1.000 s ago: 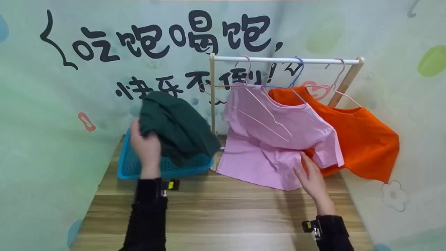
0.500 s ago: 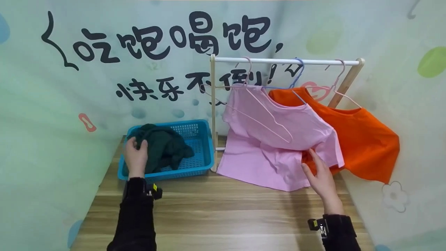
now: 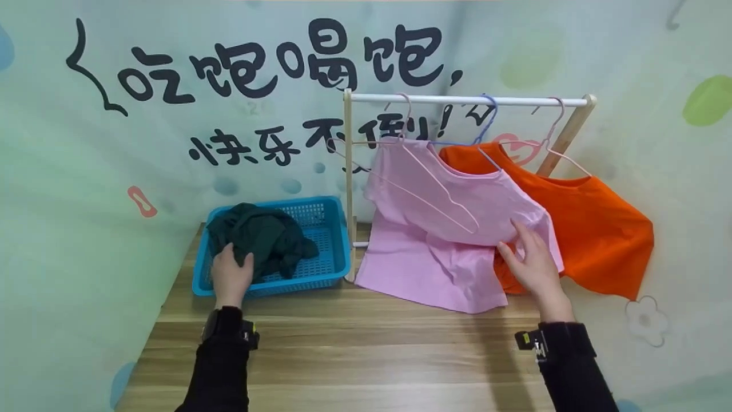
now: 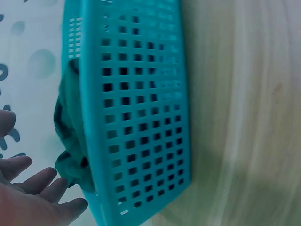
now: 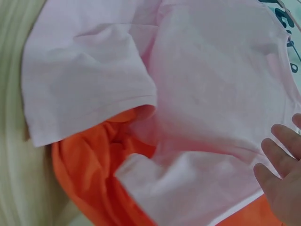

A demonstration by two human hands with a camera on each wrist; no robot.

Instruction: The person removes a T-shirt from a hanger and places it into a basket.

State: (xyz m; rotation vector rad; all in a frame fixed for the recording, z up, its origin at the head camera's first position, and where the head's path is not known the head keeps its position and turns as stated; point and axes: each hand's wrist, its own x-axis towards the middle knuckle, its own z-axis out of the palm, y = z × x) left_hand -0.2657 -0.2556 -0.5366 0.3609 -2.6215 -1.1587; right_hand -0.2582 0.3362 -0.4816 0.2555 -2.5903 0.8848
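Observation:
A crumpled dark green cloth [image 3: 266, 237] lies in the blue plastic basket [image 3: 337, 246] on the left. My left hand [image 3: 231, 272] hovers at the basket's near rim, fingers spread and holding nothing, as the left wrist view also tells. On the right, my right hand [image 3: 534, 260] is in front of a pink T-shirt [image 3: 434, 257], fingers relaxed; I cannot tell whether they touch it. That shirt hangs askew on a blue hanger [image 3: 486, 123]. Behind it an orange T-shirt [image 3: 606, 229] hangs from a pink hanger [image 3: 557, 123].
A small rack with a white rail [image 3: 446, 99] and wooden posts [image 3: 566, 137] stands on the wooden table [image 3: 366, 349]. A bare pink hanger [image 3: 407, 120] on its left end overlaps the pink shirt. Behind is a printed backdrop [image 3: 103, 171].
The green cloth has gone down into the basket and my left hand has let it go, drawing back toward me. My right hand has shifted slightly right and up along the pink shirt.

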